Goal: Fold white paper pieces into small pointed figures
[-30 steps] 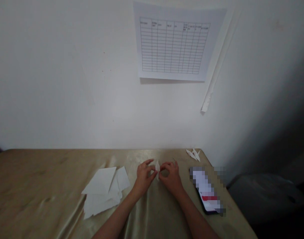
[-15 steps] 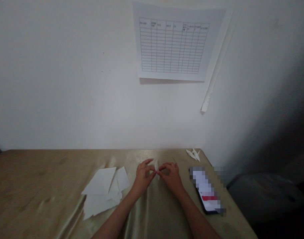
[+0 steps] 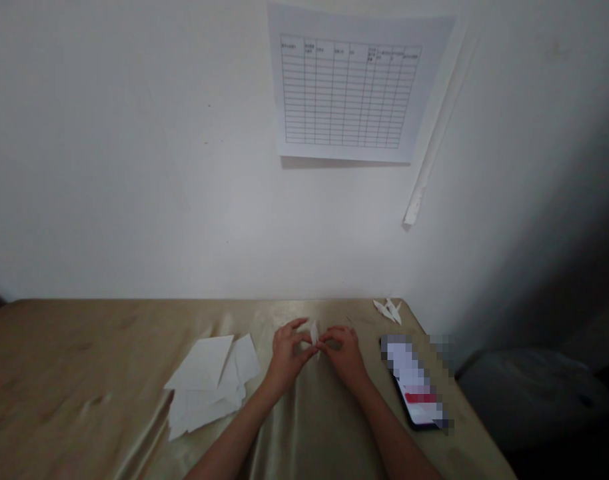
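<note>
Between my hands stands a small, narrow piece of folded white paper (image 3: 314,333), pointed at its top. My left hand (image 3: 288,345) pinches it low down from the left, thumb against forefinger, with the other fingers loosely raised. From the other side my right hand (image 3: 340,347) grips it with thumb and forefinger too. The fingertips nearly meet at the paper and cover part of it, so its exact folds cannot be made out. Both hands are just above the tablecloth (image 3: 314,427).
Loose white paper sheets (image 3: 209,363) lie overlapped on the left. A phone (image 3: 414,383) with a lit, blurred screen lies on the right. Small folded white paper pieces (image 3: 388,311) rest at the far right corner. A printed table sheet (image 3: 349,93) hangs on the wall (image 3: 134,167) behind.
Both hands keep their pinch on the folded paper, with only a slight shift of the fingertips. The paper's face shows a little more plainly now. Everything else stays put.
</note>
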### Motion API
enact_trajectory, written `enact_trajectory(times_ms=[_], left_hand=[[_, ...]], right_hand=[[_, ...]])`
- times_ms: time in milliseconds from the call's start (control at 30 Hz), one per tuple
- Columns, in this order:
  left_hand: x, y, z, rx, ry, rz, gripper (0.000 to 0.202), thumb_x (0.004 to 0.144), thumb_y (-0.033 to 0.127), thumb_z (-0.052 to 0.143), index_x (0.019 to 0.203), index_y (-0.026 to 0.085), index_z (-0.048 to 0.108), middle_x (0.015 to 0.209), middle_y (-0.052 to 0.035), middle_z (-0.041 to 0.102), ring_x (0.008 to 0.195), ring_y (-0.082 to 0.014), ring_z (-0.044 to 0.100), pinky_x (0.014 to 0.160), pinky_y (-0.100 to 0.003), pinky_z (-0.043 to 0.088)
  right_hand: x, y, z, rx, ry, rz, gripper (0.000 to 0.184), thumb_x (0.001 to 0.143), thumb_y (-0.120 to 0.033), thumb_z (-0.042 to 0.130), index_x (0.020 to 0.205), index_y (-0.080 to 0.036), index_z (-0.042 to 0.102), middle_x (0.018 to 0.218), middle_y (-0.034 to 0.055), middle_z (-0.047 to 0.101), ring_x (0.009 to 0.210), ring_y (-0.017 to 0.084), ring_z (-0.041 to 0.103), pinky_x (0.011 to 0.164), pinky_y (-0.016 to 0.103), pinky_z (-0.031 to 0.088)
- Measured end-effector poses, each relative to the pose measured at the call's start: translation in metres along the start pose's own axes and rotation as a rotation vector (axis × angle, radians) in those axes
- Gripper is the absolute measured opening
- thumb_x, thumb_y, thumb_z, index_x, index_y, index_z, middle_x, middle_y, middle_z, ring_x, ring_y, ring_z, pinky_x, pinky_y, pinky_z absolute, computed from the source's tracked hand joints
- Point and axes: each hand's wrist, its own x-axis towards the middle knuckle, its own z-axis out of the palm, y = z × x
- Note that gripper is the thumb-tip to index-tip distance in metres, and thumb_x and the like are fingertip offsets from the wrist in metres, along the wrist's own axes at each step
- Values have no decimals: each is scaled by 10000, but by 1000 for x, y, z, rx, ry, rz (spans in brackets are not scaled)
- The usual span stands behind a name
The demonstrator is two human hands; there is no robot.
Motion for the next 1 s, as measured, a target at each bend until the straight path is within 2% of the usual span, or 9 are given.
enact_trajectory(times_ms=[233, 400, 533, 600, 800, 1000], left_hand=[[0, -1, 1, -3, -4, 8, 66, 751, 218, 788, 796, 254, 756, 1323, -58, 656, 1230, -273, 581, 1077, -500, 433], [1, -2, 1, -36, -3, -15, 75, 755, 171, 757, 778, 242, 748, 1312, -61, 664, 1217, -262, 592, 1084, -498, 430], [1, -2, 1, -50, -5, -25, 64, 761, 183, 753, 776, 244, 755, 1310, -63, 666, 1225, -267, 590, 1083, -502, 428], [1, -1, 2, -46, -3, -34, 45, 765, 204, 757, 779, 247, 763, 1302, -66, 670, 1209, -269, 599, 1072, -504, 437], [1, -1, 3, -23, 14, -38, 50, 799, 306, 751, 795, 266, 780, 1292, -62, 676, 1193, -273, 607, 1060, -510, 447], [0, 0, 4, 44, 17, -84, 19, 773, 259, 768, 774, 273, 780, 1314, -47, 670, 1204, -283, 591, 1084, -543, 409]], right_hand=[[1, 4, 0, 5, -14, -29, 45, 780, -308, 746, 805, -281, 771, 957, 29, 746, 1076, 243, 623, 1117, 473, 281], [1, 4, 1, 14, 35, -3, 76, 763, -314, 759, 820, -266, 774, 980, 49, 738, 1041, 245, 631, 1090, 461, 321], [1, 4, 2, 71, 42, 8, 178, 756, -316, 754, 924, -265, 781, 921, 37, 748, 993, 242, 640, 1040, 434, 378], [1, 4, 3, 72, 63, 11, 162, 754, -325, 753, 900, -264, 788, 959, 48, 749, 1013, 245, 635, 1030, 425, 390], [0, 5, 3, 55, 56, 23, 128, 754, -335, 761, 855, -267, 797, 987, 64, 740, 1070, 257, 622, 1050, 435, 377], [-2, 3, 2, -4, 45, 12, 135, 765, -324, 763, 887, -278, 799, 983, 60, 736, 1099, 262, 617, 1113, 482, 309]])
